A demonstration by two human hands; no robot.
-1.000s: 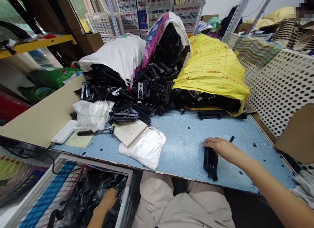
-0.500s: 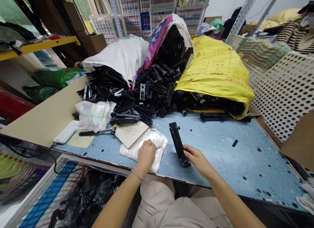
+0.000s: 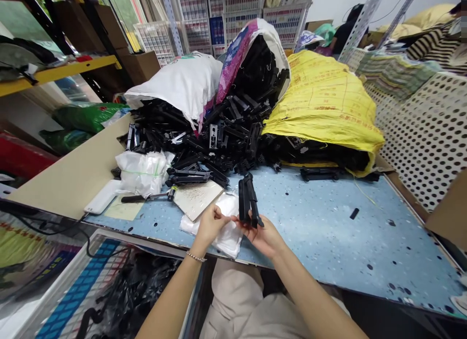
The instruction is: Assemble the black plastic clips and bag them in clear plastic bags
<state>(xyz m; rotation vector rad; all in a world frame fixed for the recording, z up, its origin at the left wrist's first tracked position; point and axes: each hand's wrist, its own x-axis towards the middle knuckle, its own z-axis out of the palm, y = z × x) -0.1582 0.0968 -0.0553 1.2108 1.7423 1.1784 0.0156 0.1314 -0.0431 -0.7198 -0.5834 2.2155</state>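
A long black plastic part [image 3: 247, 200], apparently a folding bracket with two bars side by side, stands tilted in my right hand [image 3: 263, 236], whose fingers curl around its lower end. To its left, my left hand [image 3: 210, 227] is closed, thumb and fingers pinched; whatever is between them is too thin to make out. The fingertips of both hands meet just left of the black part. Directly beneath them lies a stack of clear-white plastic bags [image 3: 229, 239], partly covered by a pale square board [image 3: 197, 199].
Behind is a heap of black parts [image 3: 226, 139], spilling from a white sack [image 3: 178, 81], a purple-white sack [image 3: 231, 62] and a yellow sack [image 3: 324, 100]. At left lie a bundle of bags [image 3: 142, 171], a black-handled tool [image 3: 146, 198] and a white device [image 3: 102, 197]. A perforated basket [image 3: 434, 125] borders the right.
My right hand has brought the black part leftward and turned it, so two bars now show. My left hand has shifted slightly left off the bag stack's middle, and the fingertips have come together.
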